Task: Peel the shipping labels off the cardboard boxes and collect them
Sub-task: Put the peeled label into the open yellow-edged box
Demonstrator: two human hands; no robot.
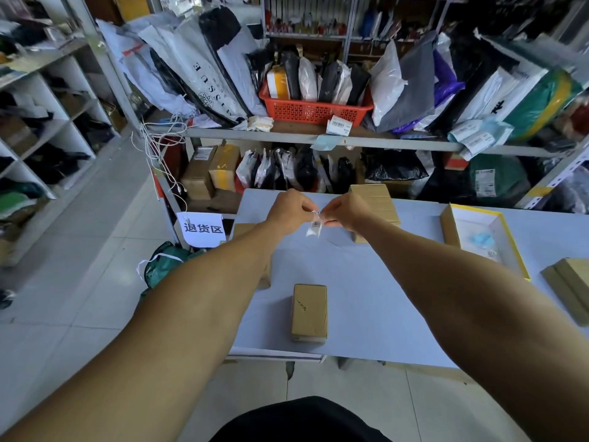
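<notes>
Both my arms reach out over the pale blue table point(366, 282). My left hand point(288, 212) and my right hand point(345, 212) pinch a small crumpled piece of label point(314, 225) between their fingertips, held in the air above the table's far part. A small cardboard box point(309, 312) lies on the table near me, its top bare but for a few dark marks. A taller cardboard box point(379, 202) stands just behind my right hand. Another cardboard box point(264, 275) is mostly hidden under my left forearm.
An open yellow-edged box point(484, 237) with white inside and a blue scrap sits at the right. Flat cardboard point(570, 288) lies at the far right edge. Behind the table, metal shelves point(318, 137) hold parcels and a red basket point(314, 110). A green bag point(165, 263) lies on the floor left.
</notes>
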